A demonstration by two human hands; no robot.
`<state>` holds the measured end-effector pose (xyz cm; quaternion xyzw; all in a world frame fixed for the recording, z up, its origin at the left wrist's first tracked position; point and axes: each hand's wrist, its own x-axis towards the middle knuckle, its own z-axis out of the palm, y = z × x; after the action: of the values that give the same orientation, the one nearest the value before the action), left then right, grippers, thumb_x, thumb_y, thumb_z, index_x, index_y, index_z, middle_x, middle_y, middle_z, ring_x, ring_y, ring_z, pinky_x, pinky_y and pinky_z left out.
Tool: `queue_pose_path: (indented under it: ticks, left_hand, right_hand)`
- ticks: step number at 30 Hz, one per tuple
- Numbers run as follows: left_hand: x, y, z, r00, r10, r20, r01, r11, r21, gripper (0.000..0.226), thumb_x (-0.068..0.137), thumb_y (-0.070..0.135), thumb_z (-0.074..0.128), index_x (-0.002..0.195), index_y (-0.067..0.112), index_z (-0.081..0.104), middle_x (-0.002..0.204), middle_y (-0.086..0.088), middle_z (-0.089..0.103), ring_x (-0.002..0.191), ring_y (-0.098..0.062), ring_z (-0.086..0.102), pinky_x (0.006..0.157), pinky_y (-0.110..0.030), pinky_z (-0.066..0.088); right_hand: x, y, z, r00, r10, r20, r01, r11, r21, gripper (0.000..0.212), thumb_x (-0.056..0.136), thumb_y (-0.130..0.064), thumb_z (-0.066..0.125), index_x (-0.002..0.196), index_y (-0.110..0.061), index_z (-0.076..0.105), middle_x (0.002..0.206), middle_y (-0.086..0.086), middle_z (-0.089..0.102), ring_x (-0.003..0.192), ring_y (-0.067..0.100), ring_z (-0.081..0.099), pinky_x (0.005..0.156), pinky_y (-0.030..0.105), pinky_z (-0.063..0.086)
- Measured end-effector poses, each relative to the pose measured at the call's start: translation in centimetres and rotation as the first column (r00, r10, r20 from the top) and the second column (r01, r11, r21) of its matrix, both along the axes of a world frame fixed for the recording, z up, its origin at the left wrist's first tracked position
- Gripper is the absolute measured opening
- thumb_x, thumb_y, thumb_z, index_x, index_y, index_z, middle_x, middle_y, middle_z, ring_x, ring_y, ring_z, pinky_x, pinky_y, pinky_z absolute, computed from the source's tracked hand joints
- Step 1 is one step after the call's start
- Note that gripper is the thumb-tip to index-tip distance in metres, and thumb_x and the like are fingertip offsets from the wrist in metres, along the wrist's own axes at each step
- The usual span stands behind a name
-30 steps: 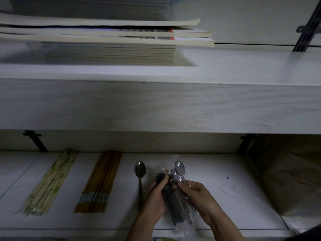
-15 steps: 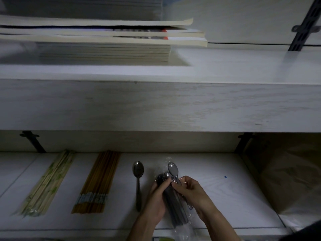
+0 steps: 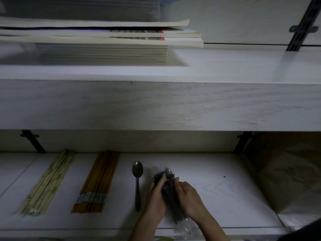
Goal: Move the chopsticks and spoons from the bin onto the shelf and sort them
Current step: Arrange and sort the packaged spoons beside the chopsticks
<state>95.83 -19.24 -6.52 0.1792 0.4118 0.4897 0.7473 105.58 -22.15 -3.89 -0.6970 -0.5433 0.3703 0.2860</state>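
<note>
A clear plastic bag of dark spoons [image 3: 169, 197] is held over the lower shelf [image 3: 225, 197], near its front edge. The bag is gripped from the left side by the left hand [image 3: 156, 199], whose fingers [image 3: 160, 181] are curled round the upper part of the bundle. The right side is held by the right hand [image 3: 188, 195], with the fingers clamped on the bag and the spoons inside it. One shiny spoon bowl [image 3: 168, 171] is seen protruding at the top of the bag, just above both hands.

A single metal spoon [image 3: 137, 183] is laid flat on the shelf just beside the left hand, bowl toward the back wall. Further left, a bundle of brown chopsticks [image 3: 97, 181] with a pale band near the front end is laid lengthwise. A bundle of pale green-patterned chopsticks [image 3: 48, 183] is laid at the far left, well apart from the spoon. The two bundles are kept separate.

On the upper shelf [image 3: 173, 105], a stack of books [image 3: 104, 42] is stored. A brown paper bag [image 3: 291, 176] is seen at the right.
</note>
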Motion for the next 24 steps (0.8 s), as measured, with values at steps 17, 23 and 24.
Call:
queue_pose_path:
  ticks: [17, 23, 24]
  left_hand:
    - [-0.1, 0.9, -0.5, 0.987, -0.08, -0.143, 0.091, 0.993, 0.072, 0.037, 0.092, 0.02, 0.052, 0.121, -0.004, 0.052, 0.112, -0.017, 0.061, 0.093, -0.022, 0.066, 0.064, -0.026, 0.056]
    - [2.3, 2.0, -0.7, 0.944, -0.158, -0.29, 0.183, 0.981, 0.059, 0.036, 0.093, 0.024, 0.052, 0.122, 0.002, 0.049, 0.101, -0.007, 0.063, 0.091, -0.021, 0.065, 0.071, -0.03, 0.054]
    - [2.5, 2.1, -0.7, 0.937, -0.174, -0.304, 0.195, 0.98, 0.04, 0.037, 0.093, 0.03, 0.051, 0.122, 0.006, 0.049, 0.106, -0.009, 0.062, 0.094, -0.022, 0.063, 0.074, -0.031, 0.053]
  right_hand:
    - [-0.1, -1.5, 0.0, 0.961, 0.209, -0.183, -0.236, 0.961, -0.144, 0.036, 0.093, -0.037, 0.048, 0.123, -0.021, 0.036, 0.107, -0.005, 0.056, 0.088, 0.003, 0.054, 0.066, 0.012, 0.042]
    - [1.0, -0.9, -1.6, 0.942, 0.029, -0.335, -0.12, 0.96, -0.254, 0.02, 0.095, -0.027, 0.046, 0.11, -0.013, 0.046, 0.086, -0.001, 0.053, 0.074, 0.009, 0.048, 0.064, 0.016, 0.039]
    - [1.4, -0.8, -1.9, 0.929, -0.022, -0.371, -0.086, 0.959, -0.271, 0.024, 0.095, -0.026, 0.047, 0.113, -0.011, 0.046, 0.088, 0.004, 0.054, 0.076, 0.011, 0.049, 0.066, 0.019, 0.041]
